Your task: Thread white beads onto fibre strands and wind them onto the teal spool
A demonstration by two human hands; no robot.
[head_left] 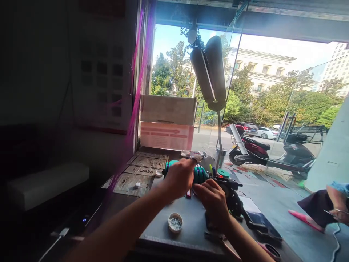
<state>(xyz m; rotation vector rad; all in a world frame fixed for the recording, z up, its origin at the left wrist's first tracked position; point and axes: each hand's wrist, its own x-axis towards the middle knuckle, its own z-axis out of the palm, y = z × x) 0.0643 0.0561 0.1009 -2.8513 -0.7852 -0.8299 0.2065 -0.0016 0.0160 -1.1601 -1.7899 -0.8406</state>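
Note:
A dark clamp-like stand [234,198] is on the worktable, with a teal ringed cylinder [200,175] beside it. My left hand [181,176] lies across the cylinder with its fingers curled; whatever is in them is hidden. Just below the cylinder's right part, my right hand [214,200] is closed in a pinch, the pinched item too small to make out. The hands are close together, nearly touching. Nearer to me stands a small round bowl [175,222] of tiny pale, shiny pieces.
Printed sheets [147,171] cover the table's far left, with a small white block [137,185] on them. A lamp [211,72] rises behind the hands. Right of the stand lies a flat dark tablet-like thing [261,218]. Another person's hand [339,214] shows at far right.

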